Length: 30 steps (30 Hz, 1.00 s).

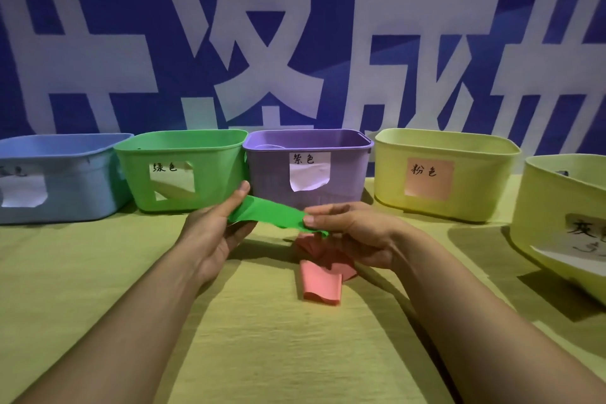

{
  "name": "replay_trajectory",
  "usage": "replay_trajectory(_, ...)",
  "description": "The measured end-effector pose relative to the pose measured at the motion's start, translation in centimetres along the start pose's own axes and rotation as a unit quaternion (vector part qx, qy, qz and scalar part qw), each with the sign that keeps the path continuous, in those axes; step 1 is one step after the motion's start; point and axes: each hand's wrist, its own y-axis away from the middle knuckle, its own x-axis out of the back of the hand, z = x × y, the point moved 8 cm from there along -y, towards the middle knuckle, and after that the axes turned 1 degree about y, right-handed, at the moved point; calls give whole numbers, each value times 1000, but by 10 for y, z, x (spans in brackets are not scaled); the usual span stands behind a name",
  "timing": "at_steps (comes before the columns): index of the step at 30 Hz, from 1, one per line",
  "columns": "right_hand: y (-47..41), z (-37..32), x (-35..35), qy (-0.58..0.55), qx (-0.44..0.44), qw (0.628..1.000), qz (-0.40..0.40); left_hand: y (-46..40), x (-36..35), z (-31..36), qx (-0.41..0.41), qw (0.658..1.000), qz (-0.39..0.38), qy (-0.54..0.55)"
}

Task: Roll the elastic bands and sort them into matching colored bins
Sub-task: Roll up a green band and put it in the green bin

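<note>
A flat green elastic band [269, 214] is stretched between my two hands above the table. My left hand [216, 226] holds its left end between thumb and fingers. My right hand [351, 233] pinches its right end with the thumb on top. Under my right hand a pink band [323, 279] lies crumpled on the table. Along the back stand a blue bin [75, 174], a green bin [213, 174], a purple bin [347, 170] and a pale yellow bin with a pink label [475, 180].
Another pale yellow bin [551, 207] with a grey-word label stands at the right, closer to me. The table is covered by a yellow-green cloth [98, 289]. A blue banner with large white characters hangs behind the bins.
</note>
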Motion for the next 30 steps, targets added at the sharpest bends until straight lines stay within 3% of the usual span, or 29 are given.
replay_trajectory(2,1,-7,10,-5,25,999,41,0,0,-1,5,1000,-10,-25)
replay_trajectory(7,2,-24,50,-139,126,966,181,2,-15,-8,20,996,-85,-37)
replay_trajectory(13,4,-19,68,-189,157,934,258,17,-41,-19,50,980,-192,-26)
replay_trajectory(18,2,-18,66,-151,163,939,262,6,-31,-14,-31,988,-76,-131)
replay_trajectory(21,1,-22,69,-159,195,927,278,3,-24,-9,-37,994,-43,-89)
replay_trajectory(24,7,-23,83,-206,224,899,316,11,-29,-10,14,993,-114,-14)
replay_trajectory(30,14,-37,104,-306,292,845,326,51,-72,-22,76,951,-298,-30)
